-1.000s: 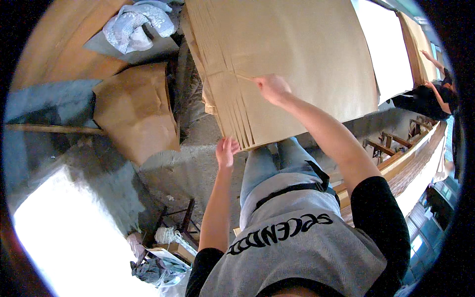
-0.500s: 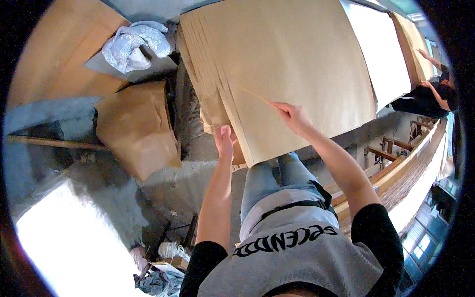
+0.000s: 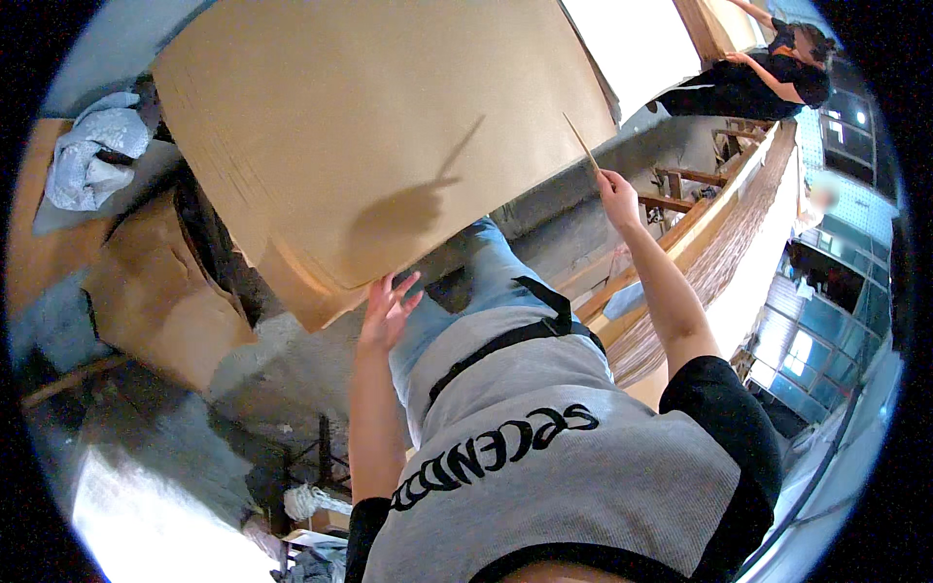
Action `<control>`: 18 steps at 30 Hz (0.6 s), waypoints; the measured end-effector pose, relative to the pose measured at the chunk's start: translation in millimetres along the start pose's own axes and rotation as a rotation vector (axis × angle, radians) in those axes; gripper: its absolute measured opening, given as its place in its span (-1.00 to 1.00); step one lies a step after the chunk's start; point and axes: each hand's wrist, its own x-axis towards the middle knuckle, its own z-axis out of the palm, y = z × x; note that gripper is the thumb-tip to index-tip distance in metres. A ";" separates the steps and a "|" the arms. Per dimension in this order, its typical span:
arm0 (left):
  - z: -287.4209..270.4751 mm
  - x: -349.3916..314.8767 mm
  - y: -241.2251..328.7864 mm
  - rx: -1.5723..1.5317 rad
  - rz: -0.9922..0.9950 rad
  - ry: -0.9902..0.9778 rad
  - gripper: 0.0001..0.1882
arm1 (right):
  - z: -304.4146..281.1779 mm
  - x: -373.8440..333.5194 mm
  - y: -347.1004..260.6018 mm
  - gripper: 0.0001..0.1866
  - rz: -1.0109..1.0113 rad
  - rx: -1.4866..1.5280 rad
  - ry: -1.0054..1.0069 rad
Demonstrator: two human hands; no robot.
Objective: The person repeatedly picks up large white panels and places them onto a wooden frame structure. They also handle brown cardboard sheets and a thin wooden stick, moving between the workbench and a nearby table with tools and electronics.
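A large stack of brown paper sheets (image 3: 321,126) lies in front of me, its near left corner bent and slightly fanned. My right hand (image 3: 619,201) is closed around a thin, pointed wooden stick (image 3: 581,143), held up beyond the stack's right edge with the tip pointing away. The hand and stick cast a shadow on the top sheet. My left hand (image 3: 388,316) is at the stack's near edge, by the bent corner, with its fingers apart. Whether its fingertips touch the paper I cannot tell.
Crumpled brown paper (image 3: 170,291) lies at the left, below a white patterned cloth (image 3: 97,151). White sheets (image 3: 637,49) continue beyond the stack. A co-worker (image 3: 777,78) stands at the far right. A long wooden bench with ridged material (image 3: 700,262) runs along my right.
My view has turned to the right. My right hand has lifted the stick away from over the paper to the right. My left hand has moved from the stack's left side to its near edge.
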 end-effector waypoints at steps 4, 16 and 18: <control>18.9 76.5 -51.9 -0.030 0.001 0.329 -0.62 | -13.5 35.1 0.1 -0.70 -0.090 -0.005 -0.137; 42.0 96.8 -126.3 -0.053 0.273 0.757 -0.65 | -26.5 105.7 9.2 -0.75 -0.606 -0.252 -0.382; 36.1 99.0 -128.4 -0.128 0.268 0.704 -0.67 | -24.0 108.9 14.1 -0.74 -0.674 -0.349 -0.399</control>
